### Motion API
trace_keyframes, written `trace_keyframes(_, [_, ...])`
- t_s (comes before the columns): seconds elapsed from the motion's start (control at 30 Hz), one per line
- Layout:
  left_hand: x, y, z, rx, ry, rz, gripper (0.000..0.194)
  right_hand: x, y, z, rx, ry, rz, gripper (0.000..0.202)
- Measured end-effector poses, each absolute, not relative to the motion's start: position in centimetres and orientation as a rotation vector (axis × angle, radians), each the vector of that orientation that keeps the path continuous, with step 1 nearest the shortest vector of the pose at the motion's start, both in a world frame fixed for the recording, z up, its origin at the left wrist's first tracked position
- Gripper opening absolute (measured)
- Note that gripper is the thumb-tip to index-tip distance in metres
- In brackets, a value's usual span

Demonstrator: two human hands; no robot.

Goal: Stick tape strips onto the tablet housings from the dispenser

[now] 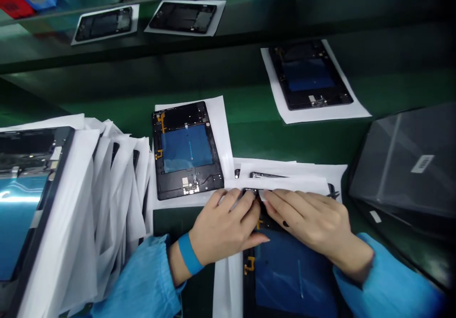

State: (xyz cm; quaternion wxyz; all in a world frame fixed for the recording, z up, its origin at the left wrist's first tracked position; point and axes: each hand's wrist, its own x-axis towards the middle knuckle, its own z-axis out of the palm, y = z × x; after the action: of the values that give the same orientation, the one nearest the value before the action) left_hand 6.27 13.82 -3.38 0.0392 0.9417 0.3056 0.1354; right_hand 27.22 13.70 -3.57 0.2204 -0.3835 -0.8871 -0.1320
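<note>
An opened tablet housing (295,270) with a blue battery area and orange flex cables lies in front of me, its lower part cut off by the view. My left hand (228,220), with a blue wristband, rests over its upper left corner. The fingers bend toward the top edge, and the thumb sticks out to the right. Close beside it, my right hand (309,218) has its fingertips pressed together at the same top edge. A small whitish bit shows at those fingertips, too hidden to name. White paper sheets (285,184) with dark device parts between them lie just behind both hands.
Another opened tablet (187,149) lies on white paper at centre left, and one more (309,75) at upper right. On the left stands a row of tablets interleaved with paper (85,213). A dark grey labelled tray (395,156) sits at right. Two further units (183,17) lie on the back ledge.
</note>
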Motion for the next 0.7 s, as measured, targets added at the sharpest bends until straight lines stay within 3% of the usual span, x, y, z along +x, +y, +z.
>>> trace_keyframes(0.7, [6.2, 13.76, -3.68, 2.848, 0.966, 0.467, 0.047, 26.69, 13.34, -3.61, -1.115, -2.543, -0.186, 0.018])
